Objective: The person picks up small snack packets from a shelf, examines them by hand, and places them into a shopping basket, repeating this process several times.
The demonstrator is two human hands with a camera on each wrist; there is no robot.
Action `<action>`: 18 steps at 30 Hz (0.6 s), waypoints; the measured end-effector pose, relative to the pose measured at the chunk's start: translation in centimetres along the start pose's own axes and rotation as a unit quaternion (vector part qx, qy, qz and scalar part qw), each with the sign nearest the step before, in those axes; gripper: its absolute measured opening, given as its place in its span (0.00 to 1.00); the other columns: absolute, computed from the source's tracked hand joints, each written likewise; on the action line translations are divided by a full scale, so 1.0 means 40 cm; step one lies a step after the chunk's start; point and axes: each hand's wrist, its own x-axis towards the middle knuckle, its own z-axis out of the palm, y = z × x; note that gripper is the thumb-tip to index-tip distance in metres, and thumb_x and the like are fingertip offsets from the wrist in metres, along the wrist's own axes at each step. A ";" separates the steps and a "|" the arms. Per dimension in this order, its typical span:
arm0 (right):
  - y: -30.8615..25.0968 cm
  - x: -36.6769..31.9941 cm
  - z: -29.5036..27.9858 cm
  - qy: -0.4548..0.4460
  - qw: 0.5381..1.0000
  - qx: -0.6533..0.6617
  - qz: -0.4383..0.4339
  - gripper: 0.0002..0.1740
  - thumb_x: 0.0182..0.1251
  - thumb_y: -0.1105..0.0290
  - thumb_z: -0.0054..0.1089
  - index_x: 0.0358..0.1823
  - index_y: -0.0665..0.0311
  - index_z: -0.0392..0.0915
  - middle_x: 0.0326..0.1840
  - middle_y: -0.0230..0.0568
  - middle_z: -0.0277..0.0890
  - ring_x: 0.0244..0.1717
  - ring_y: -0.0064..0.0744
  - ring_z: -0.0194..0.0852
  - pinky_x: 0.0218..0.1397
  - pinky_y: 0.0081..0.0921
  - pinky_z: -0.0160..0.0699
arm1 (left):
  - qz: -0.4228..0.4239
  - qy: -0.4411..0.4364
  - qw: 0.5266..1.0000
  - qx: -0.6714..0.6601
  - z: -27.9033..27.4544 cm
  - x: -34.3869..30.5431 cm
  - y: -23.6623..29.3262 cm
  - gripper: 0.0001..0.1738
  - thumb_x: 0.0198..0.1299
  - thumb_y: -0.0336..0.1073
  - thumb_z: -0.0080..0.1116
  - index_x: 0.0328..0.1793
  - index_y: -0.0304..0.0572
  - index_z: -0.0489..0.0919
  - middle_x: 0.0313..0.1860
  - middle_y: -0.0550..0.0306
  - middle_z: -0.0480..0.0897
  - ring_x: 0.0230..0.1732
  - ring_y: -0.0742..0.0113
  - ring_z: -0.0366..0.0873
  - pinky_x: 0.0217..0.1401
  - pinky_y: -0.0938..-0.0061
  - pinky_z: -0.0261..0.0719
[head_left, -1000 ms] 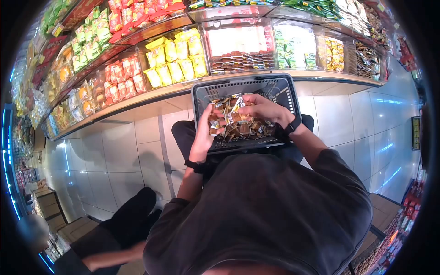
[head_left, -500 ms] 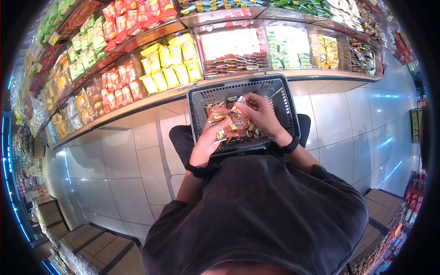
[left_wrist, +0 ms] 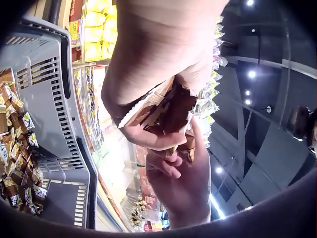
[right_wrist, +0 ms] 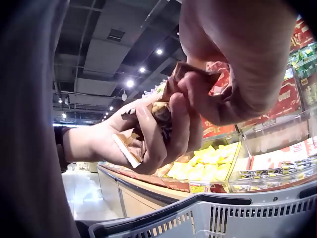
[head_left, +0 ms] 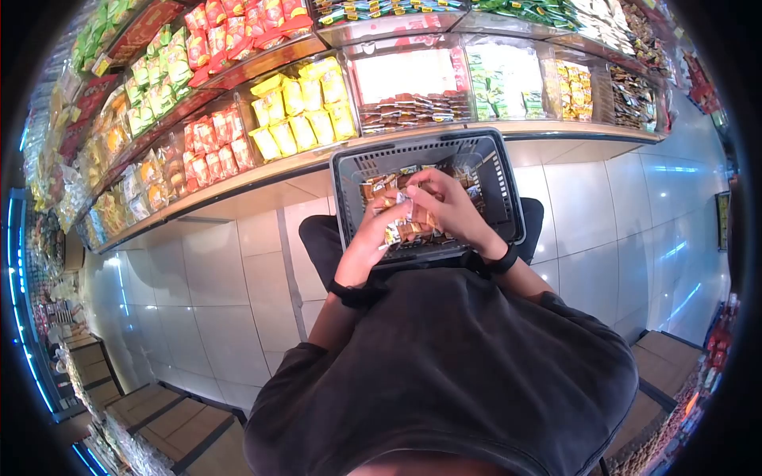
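Note:
My left hand [head_left: 371, 239] grips several small brown-and-white snack packets [left_wrist: 153, 111] over the basket; its fingers curl round them in both wrist views. Close beside it, my right hand [head_left: 451, 210] pinches a brown packet [right_wrist: 173, 87] between thumb and fingertips, right at the left hand's fingers. Below both hands stands a grey shopping basket [head_left: 508, 198] with slotted walls. Many more brown packets [left_wrist: 20, 158] lie loose on its bottom, partly hidden by the hands in the head view.
Behind the basket runs a shelf with yellow bags [head_left: 305, 111], red bags [head_left: 216, 147], and bins of brown packets [head_left: 413, 113] and green packets [head_left: 508, 87]. The basket stands between my knees, close against the shelf edge [head_left: 556, 136]. Tiled floor [head_left: 583, 206] spreads to both sides.
Both hands gathered packets from the basket's heap. The right hand has moved toward the left hand, and they now meet over the basket. Someone at the lower left has gone out of view.

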 end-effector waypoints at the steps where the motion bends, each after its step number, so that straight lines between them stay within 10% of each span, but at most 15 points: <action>1: 0.002 -0.002 -0.006 0.007 1.000 -0.011 -0.015 0.13 0.76 0.64 0.64 0.49 0.67 0.74 0.37 0.31 0.81 0.30 0.14 0.77 0.31 0.15 0.74 | 0.010 0.018 1.000 -0.016 -0.015 0.003 -0.007 0.11 0.71 0.36 0.61 0.56 0.45 0.77 0.42 0.54 0.86 0.38 0.64 0.88 0.31 0.74 0.84; 13: 0.012 -0.026 -0.042 -0.037 0.992 0.090 0.077 0.10 0.73 0.66 0.68 0.41 0.63 0.76 0.33 0.28 0.80 0.30 0.16 0.78 0.32 0.17 0.77 | 0.174 0.107 0.968 0.147 -0.026 -0.004 0.015 0.09 0.71 0.37 0.64 0.44 0.40 0.80 0.40 0.59 0.84 0.35 0.70 0.85 0.30 0.74 0.83; 16: -0.013 -0.025 -0.019 0.015 0.995 0.088 -0.042 0.09 0.73 0.70 0.67 0.39 0.65 0.76 0.37 0.33 0.81 0.33 0.19 0.79 0.34 0.19 0.80 | 0.161 0.143 0.962 0.171 0.002 -0.009 0.042 0.10 0.72 0.40 0.64 0.44 0.40 0.81 0.39 0.59 0.84 0.35 0.70 0.85 0.30 0.73 0.82; 18: -0.046 -0.030 -0.002 0.137 0.925 -0.247 -0.253 0.07 0.69 0.75 0.68 0.39 0.69 0.78 0.42 0.40 0.80 0.37 0.31 0.81 0.39 0.26 0.83 | 0.085 0.139 0.981 0.106 0.008 -0.010 0.050 0.12 0.74 0.44 0.62 0.45 0.42 0.81 0.38 0.59 0.84 0.35 0.70 0.85 0.30 0.74 0.82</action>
